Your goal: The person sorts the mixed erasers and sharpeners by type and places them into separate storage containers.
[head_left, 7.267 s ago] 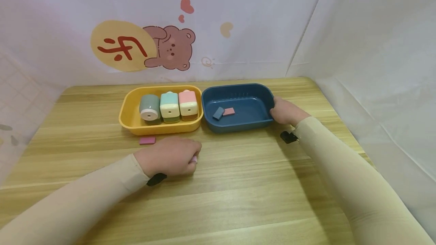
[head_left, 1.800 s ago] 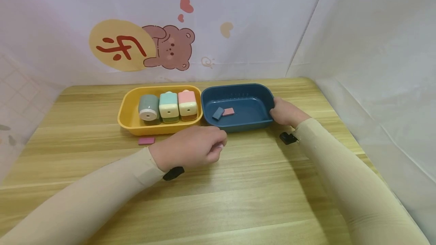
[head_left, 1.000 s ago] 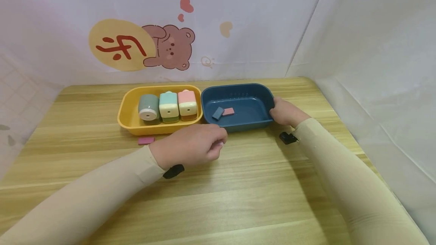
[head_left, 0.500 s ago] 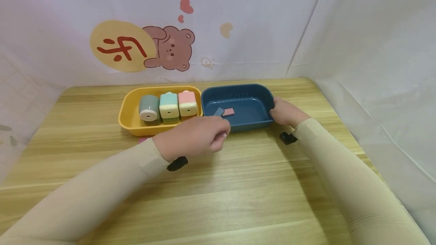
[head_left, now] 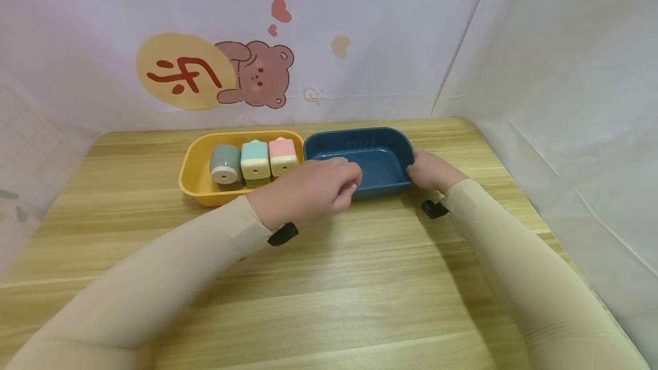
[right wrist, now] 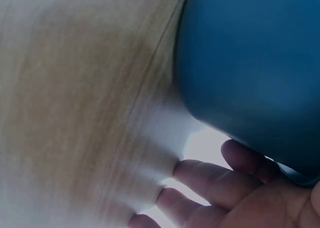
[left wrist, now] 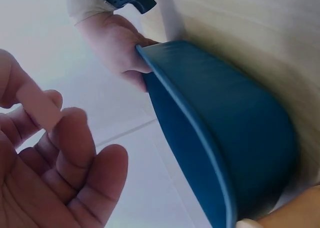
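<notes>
Between its thumb and fingers my left hand (head_left: pixel 313 187) pinches a small pale pink eraser (left wrist: pixel 40 107), mostly hidden by the hand in the head view. This hand overlaps the near left part of the blue tray (head_left: pixel 380 167) and hides the small pieces lying inside. My right hand (head_left: pixel 434 170) grips the tray's right end at the rim. In the right wrist view, its fingers (right wrist: pixel 215 185) spread below the tray's outer wall, with fingertips at the tabletop.
The yellow tray (head_left: pixel 192 179) stands against the blue tray's left side. It holds a grey pencil sharpener (head_left: pixel 224 159), a mint one (head_left: pixel 255 156) and a pink one (head_left: pixel 283 153). A white printed curtain (head_left: pixel 385 44) hangs behind the wooden table (head_left: pixel 349 296).
My left hand has moved right and away from me with the eraser, from the table to the blue tray. Its sleeve now covers the pink piece on the table. My right hand stays put.
</notes>
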A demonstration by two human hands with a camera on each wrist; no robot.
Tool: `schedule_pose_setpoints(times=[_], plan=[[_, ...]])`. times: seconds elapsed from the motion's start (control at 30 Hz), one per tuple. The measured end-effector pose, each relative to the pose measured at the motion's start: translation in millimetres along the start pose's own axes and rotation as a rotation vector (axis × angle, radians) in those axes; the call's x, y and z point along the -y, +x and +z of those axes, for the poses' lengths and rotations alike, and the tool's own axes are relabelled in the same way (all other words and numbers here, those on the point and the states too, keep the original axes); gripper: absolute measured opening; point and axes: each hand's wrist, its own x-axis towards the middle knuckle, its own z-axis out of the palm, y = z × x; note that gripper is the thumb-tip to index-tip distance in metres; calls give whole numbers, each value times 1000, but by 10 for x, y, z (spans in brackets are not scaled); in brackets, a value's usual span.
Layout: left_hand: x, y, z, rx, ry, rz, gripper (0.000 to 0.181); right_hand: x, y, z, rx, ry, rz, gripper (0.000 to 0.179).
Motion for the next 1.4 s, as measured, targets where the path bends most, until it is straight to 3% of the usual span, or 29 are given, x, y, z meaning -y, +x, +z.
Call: schedule_pose_setpoints(times=[0.33, 0.8, 1.07, 1.4], plan=[[-58, 280, -98, 5, 15, -9, 20, -28, 13, 22, -3, 14, 6, 60], [30, 605, -53, 40, -7, -110, 23, -50, 30, 41, -15, 0, -7, 57], [87, 707, -29, 102, -32, -196, 23, -43, 29, 38, -22, -4, -7, 58], [149, 768, 58, 168, -12, -231, 21, -43, 51, 36, -24, -21, -10, 55]])
